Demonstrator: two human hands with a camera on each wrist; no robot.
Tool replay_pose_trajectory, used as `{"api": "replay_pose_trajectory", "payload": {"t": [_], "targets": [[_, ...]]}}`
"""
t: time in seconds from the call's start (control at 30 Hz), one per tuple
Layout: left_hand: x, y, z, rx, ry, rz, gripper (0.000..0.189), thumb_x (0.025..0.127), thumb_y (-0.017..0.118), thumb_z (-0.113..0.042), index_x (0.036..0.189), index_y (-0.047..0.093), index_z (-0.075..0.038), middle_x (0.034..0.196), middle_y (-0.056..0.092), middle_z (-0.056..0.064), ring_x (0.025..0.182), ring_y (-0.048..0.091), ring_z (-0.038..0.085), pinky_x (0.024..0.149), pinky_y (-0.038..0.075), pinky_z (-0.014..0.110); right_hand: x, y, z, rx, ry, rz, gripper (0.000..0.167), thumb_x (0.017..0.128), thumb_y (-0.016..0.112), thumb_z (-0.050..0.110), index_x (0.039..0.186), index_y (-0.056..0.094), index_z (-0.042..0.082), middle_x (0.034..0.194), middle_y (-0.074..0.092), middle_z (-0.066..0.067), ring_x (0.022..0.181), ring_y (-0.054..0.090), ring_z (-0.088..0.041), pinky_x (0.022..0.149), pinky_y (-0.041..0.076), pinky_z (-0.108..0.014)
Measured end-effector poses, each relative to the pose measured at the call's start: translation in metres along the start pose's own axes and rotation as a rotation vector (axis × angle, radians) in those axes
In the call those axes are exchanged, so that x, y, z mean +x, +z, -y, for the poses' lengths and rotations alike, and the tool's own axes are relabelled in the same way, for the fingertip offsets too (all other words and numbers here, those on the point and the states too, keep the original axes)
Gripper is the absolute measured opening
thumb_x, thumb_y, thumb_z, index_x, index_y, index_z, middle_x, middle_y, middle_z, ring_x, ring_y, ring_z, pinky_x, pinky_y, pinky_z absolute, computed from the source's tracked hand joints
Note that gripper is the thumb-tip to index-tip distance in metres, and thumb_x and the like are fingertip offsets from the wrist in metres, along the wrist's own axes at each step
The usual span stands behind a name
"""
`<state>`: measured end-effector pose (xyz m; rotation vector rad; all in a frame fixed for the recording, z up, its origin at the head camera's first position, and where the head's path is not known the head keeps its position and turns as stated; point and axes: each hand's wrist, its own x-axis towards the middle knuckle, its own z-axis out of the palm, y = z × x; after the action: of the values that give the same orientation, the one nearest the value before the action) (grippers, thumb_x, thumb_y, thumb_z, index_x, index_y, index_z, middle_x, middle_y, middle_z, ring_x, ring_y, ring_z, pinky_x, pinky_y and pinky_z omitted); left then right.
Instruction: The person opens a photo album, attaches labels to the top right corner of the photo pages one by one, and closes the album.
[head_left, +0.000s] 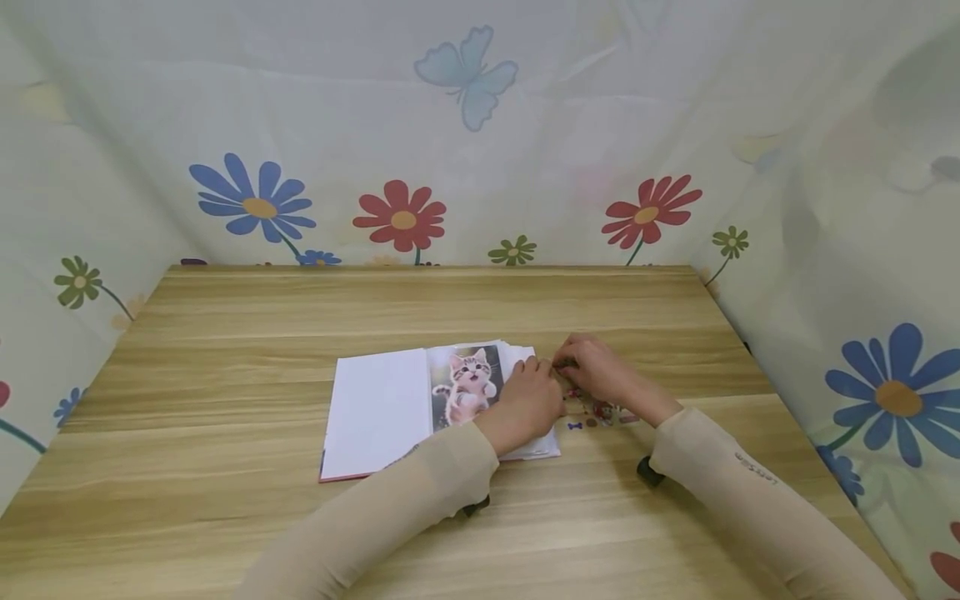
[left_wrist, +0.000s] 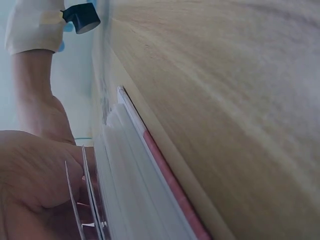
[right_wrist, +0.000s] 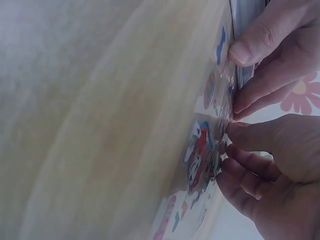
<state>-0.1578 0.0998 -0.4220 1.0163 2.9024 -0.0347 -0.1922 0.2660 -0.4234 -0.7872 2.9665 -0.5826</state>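
The R hand (head_left: 596, 371) is at the clear sticker sheet (head_left: 597, 417), w/ thumb and index finger close together at its edge; they seem to pinch it. The sheet lies on the wooden table (head_left: 247, 308), just beside the right side of the open photo album (head_left: 378, 412). The L hand (head_left: 527, 400) rests across the album's right-hand pages, fingers rather straight, tips and thumb touching the sheet's near side.

Main risk, by judgement: the sheet is thin, so a strong pull by the R hand may bend or tear it, or make it slide, esp. if the L fingertips press only lightly. A small piece such as the blue bone sticker (head_left: 575, 426) could stick to the wrong finger. Also, the L wrist may crease the kitten photo (head_left: 467, 383) or the loose leaves (left_wrist: 75, 200), b/c these stand apart from the page stack (left_wrist: 132, 175).

Hard to see: the L hand covers part of the photo; the R fingers hide the sheet's far part. Whether one sticker is lifted, cannot tell. L wrist view cuts off the L fingertips; sticker details are blurred.
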Motion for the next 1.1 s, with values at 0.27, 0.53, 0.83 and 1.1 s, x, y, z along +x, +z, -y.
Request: {"api": "replay_pose_trajectory", "payload": {"t": [0.27, 0.53, 0.83, 1.1], "targets": [[0.002, -0.001, -0.001, -0.004, -0.005, 0.016, 0.044, 0.101, 0.062, -0.047, 0.119, 0.076, -0.01, 0.129, 0.061, 0.008, 0.117, 0.053, 0.026, 0.102, 0.043, 0.04, 0.0, 0.001, -0.002, 0.001, 0.01, -0.029, 0.009, 0.091, 0.072, -0.006, 0.094, 0.076, 0.002, 0.094, 0.068, -0.009, 0.093, 0.066, -0.028, 0.086, 0.056, -0.046], [0.001, -0.003, -0.002, -0.015, -0.003, 0.023, 0.042, 0.101, 0.062, -0.047, 0.115, 0.078, -0.012, 0.127, 0.062, 0.009, 0.117, 0.053, 0.026, 0.103, 0.043, 0.04, -0.002, -0.002, -0.003, 0.026, 0.013, -0.027, 0.005, 0.094, 0.07, -0.004, 0.095, 0.074, -0.001, 0.095, 0.068, -0.01, 0.093, 0.066, -0.027, 0.086, 0.057, -0.044], [0.001, -0.002, -0.002, -0.012, -0.007, 0.023, 0.04, 0.101, 0.062, -0.049, 0.11, 0.079, -0.014, 0.125, 0.062, 0.009, 0.117, 0.053, 0.027, 0.104, 0.042, 0.041, -0.008, -0.005, -0.008, 0.062, -0.025, -0.075, 0.006, 0.094, 0.07, -0.003, 0.093, 0.074, 0.001, 0.091, 0.072, -0.007, 0.083, 0.066, -0.02, 0.077, 0.057, -0.04], [0.001, -0.002, -0.001, -0.027, -0.02, 0.034, 0.042, 0.099, 0.064, -0.05, 0.113, 0.078, -0.012, 0.124, 0.062, 0.009, 0.117, 0.054, 0.026, 0.102, 0.044, 0.04, -0.013, -0.01, -0.006, 0.125, 0.031, -0.092, 0.008, 0.096, 0.069, -0.003, 0.094, 0.073, 0.003, 0.092, 0.072, -0.007, 0.079, 0.063, -0.016, 0.07, 0.055, -0.035]]}}
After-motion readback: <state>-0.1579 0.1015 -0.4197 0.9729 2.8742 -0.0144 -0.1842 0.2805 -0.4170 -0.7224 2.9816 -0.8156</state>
